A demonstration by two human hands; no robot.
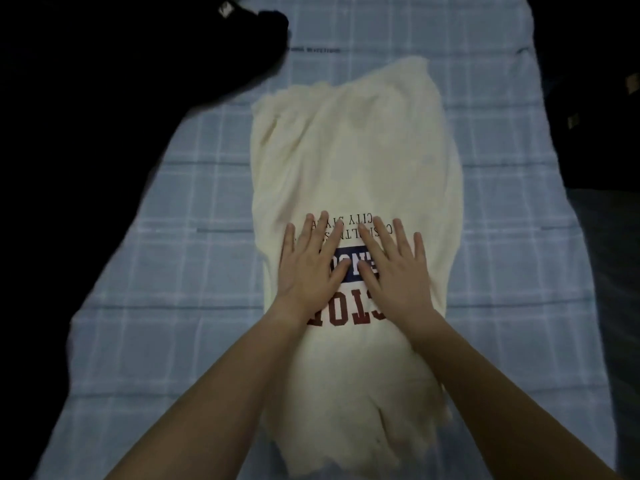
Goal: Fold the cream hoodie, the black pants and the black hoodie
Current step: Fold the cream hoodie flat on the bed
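The cream hoodie [353, 157] lies lengthwise on the blue checked sheet, its sides folded in to a narrow strip, with red and navy printed letters facing up. My left hand [308, 261] and my right hand [394, 265] press flat on the print side by side, fingers straight and spread. A black garment [104, 98] lies heaped at the far left. Another black garment [595, 98] lies along the right edge. Which one is the pants and which the hoodie I cannot tell.
The pale blue checked sheet [173, 306] covers the surface under the clothes. Dark floor [616, 306] shows past its right edge, and the left side beyond the sheet is in deep shadow.
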